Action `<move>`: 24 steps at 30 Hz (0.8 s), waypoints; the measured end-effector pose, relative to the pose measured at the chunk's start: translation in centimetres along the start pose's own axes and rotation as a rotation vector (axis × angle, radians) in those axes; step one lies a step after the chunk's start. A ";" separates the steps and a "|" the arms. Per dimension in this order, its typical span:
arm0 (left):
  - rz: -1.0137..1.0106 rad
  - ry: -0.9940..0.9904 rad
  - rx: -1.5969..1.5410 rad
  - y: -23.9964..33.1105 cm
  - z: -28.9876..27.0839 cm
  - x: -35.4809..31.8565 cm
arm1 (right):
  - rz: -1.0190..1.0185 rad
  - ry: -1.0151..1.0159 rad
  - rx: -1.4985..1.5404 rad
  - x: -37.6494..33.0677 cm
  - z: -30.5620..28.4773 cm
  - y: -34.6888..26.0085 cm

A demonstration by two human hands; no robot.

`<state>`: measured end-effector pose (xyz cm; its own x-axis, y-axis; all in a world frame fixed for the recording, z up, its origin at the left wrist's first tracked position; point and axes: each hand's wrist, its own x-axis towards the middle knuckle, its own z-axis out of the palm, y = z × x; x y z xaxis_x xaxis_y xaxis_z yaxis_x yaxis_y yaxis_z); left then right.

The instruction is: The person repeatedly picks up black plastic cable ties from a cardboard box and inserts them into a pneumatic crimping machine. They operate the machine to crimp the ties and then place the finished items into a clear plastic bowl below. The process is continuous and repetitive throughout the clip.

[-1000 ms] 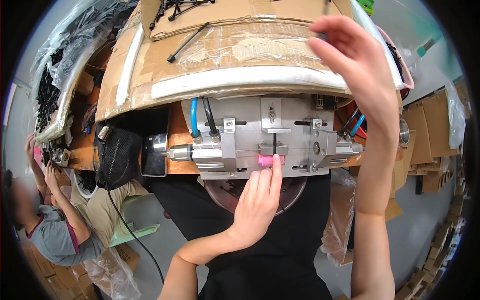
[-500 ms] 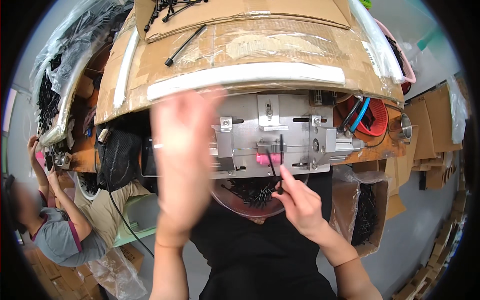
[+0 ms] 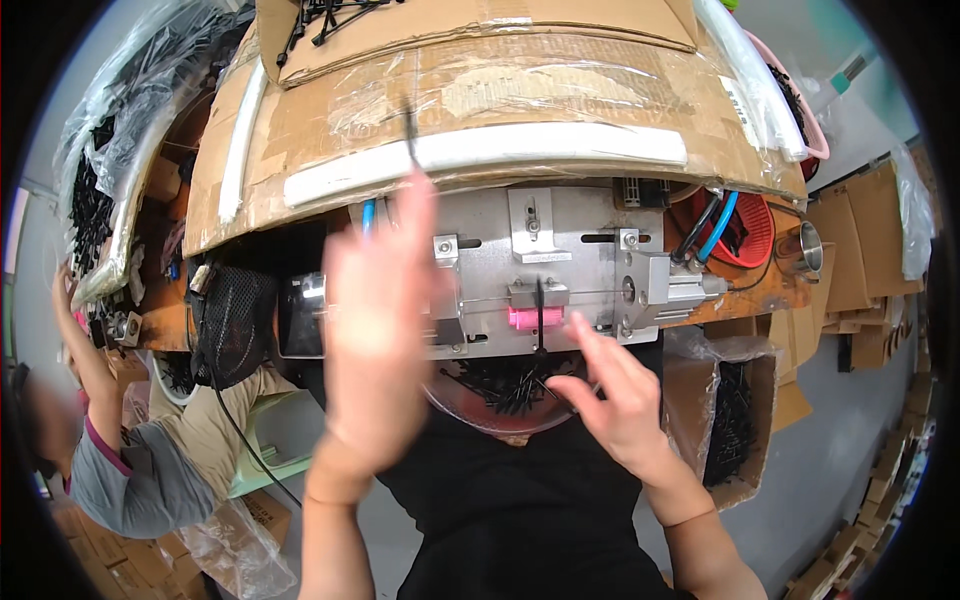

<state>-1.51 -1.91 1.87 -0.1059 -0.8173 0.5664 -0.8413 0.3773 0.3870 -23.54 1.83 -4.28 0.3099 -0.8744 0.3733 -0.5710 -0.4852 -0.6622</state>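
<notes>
My left hand (image 3: pixel 385 330), smeared by motion, is over the left part of the metal fixture (image 3: pixel 590 210). A thin black rod (image 3: pixel 410 132) sticks up from its fingertips, against the cardboard. My right hand (image 3: pixel 625 405) is at the fixture's front edge, thumb and forefinger apart, with nothing seen between them. Just left of that forefinger, another black rod (image 3: pixel 541 318) with a knobbed near end lies across a pink block (image 3: pixel 522 318) on the fixture. Below, a clear bowl (image 3: pixel 470 422) holds many black rods.
A cardboard sheet (image 3: pixel 350 90) with a white foam strip (image 3: pixel 490 160) rises behind the fixture. At right are a red basket (image 3: pixel 760 235), a metal cup (image 3: pixel 803 255) and a carton (image 3: pixel 690 400) of black parts. Another person (image 3: pixel 150 480) sits at left.
The rod lying on the cardboard is now at my left fingertips. My right hand has opened and shifted slightly right; the rod it held is gone from its fingers.
</notes>
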 end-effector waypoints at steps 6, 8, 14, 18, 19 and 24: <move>0.022 -0.319 0.097 5.1 5.3 -8.3 | 0.077 0.149 0.057 0.1 -2.3 -0.2; 0.005 -0.346 0.090 5.4 5.7 -8.2 | 0.087 0.167 0.059 -0.1 -2.8 0.1; 0.047 -0.413 0.109 4.8 5.7 -7.6 | 0.119 0.195 0.094 -0.6 -2.9 0.9; 0.045 -0.484 0.160 4.8 4.5 -7.1 | 0.118 0.172 0.090 -0.1 -2.9 0.4; 0.062 -0.440 0.154 4.7 4.6 -7.2 | 0.105 0.170 0.072 0.0 -3.1 0.5; 0.106 -0.287 -0.200 1.6 -0.3 -2.3 | -0.126 0.141 -0.083 5.0 -5.7 -0.2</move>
<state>-2.50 0.73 1.38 -0.3553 -0.8470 0.3953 -0.7001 0.5214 0.4879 -26.19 -2.43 1.45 0.2765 -0.7941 0.5413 -0.5968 -0.5833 -0.5509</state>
